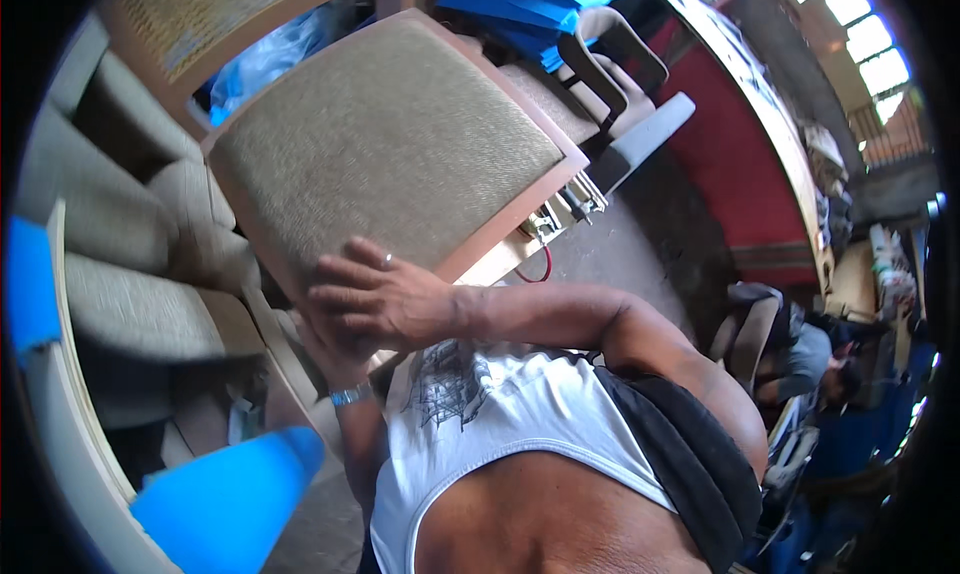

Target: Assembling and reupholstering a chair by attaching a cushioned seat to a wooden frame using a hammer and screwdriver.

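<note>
Right hand (375, 299) flat, fingers (335, 296) spread on cushioned chair seat's (390, 144) lower edge; left hand's (330, 359) grip hidden.

Under our right hand's fingers (345, 296) we see a beige woven chair seat (385, 144) framed in pale reddish wood; below them, our white vest (500, 414) carries a grey web print.

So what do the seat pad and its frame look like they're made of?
Seat pad: woven upholstery fabric, beige-olive and matte; a fine grainy weave shows across it. Frame: seems to be wood, light brown with a smooth, slightly satin finish; paler bare edges show at the lower corner. The right hand lies flat on the pad's near edge; the left hand is mostly hidden beneath it.
</note>
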